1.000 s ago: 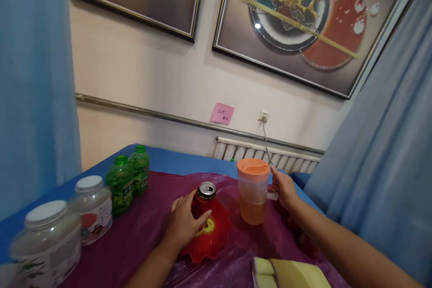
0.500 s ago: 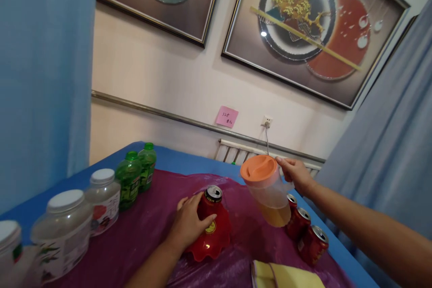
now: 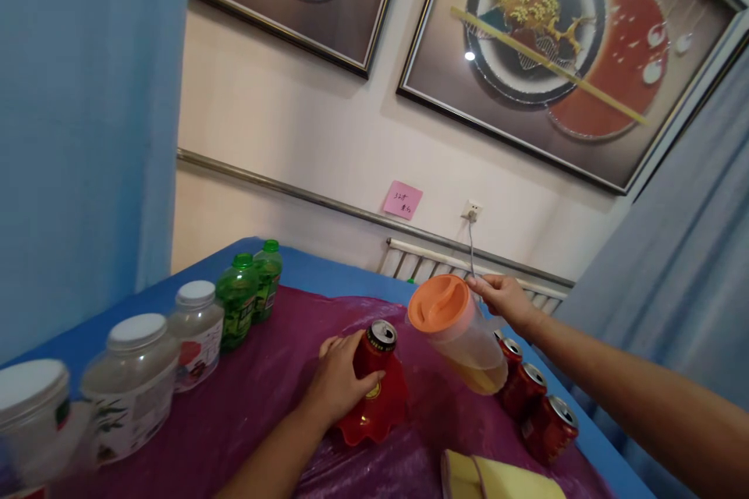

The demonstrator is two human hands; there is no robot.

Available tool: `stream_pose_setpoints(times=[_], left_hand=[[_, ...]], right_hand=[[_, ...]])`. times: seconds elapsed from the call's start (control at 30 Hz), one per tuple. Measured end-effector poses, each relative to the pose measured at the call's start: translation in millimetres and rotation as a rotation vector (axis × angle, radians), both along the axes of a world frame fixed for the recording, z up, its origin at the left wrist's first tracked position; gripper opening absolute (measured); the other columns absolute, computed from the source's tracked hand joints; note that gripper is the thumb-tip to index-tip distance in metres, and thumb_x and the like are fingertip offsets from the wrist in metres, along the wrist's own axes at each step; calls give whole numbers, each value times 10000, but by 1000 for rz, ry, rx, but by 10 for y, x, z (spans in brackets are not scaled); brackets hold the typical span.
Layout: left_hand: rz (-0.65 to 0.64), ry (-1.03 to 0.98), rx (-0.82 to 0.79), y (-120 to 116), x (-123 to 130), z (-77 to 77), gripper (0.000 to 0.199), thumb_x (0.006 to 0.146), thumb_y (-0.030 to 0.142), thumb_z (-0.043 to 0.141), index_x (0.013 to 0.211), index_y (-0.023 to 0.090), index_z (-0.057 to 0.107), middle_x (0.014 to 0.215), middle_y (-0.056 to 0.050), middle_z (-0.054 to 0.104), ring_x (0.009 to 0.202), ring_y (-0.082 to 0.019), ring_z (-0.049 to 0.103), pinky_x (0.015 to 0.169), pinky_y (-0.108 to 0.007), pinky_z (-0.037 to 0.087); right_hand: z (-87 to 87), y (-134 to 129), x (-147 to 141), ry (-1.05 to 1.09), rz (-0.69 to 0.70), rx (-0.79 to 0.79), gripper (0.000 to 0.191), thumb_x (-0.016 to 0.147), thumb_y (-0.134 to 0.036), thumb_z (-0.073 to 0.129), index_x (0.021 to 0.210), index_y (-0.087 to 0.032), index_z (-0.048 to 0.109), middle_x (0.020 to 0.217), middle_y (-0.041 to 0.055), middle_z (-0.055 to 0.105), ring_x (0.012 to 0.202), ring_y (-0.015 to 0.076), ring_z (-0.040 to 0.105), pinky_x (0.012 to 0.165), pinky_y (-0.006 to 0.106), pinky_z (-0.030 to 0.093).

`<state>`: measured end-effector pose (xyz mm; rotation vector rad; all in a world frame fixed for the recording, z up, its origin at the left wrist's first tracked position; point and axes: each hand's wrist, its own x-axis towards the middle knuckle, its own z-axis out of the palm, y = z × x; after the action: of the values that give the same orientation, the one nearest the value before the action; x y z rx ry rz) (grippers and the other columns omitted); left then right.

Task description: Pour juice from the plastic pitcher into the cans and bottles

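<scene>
Pitcher of translucent plastic with a round orange lid (image 3: 468,349) is what I line up against the red cylindrical metal can with a silver top (image 3: 375,351): from my remote view it lies at about three o'clock of the can, near it but apart. The pitcher's long axis slants, lid end towards eleven o'clock and base towards five, so the upper end leans towards the can; yellowish liquid gathers low at the base. The right hand (image 3: 502,299) is on the pitcher's side at two o'clock, closed around the handle, which it partly hides. The left hand (image 3: 342,380) is at the can's eight o'clock, thumb on the near side and fingers around the far side, grasping it upright above a red scalloped dish (image 3: 383,413); its base is hidden, so I cannot tell how it meets the dish. I judge that the relation to watch is the gap between the pitcher's left lip and the can's opening, with the left hand nearer the opening and the right hand governing the slant. Close behind the pitcher's base, at four o'clock, I see a row of opened red metal cans (image 3: 548,430), with little room between.
</scene>
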<state>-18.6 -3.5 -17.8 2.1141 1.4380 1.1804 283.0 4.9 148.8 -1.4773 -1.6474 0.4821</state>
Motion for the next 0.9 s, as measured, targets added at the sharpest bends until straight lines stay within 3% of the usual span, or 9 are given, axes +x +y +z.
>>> stream_pose_setpoints(times=[0.5,0.9], left_hand=[[-43,-9,-31,12,13,-55,656,659,317,825,1270,228,607,1235,-105,714,1182,-327,617,1110,-504,312],[-3,19,-34,13,16,-66,670,662,347,820,1283,216,605,1259,-120,706,1196,-348,617,1123,-522,323]], right_hand=[[-64,88,-121,-115,41,23,644,681,-724,683,498,-246,291,477,-74,233,439,79,260,417,239,204],[-49,102,-177,-178,54,-6,657,656,-780,662,494,-240,324,481,-70,250,446,80,264,408,234,212]])
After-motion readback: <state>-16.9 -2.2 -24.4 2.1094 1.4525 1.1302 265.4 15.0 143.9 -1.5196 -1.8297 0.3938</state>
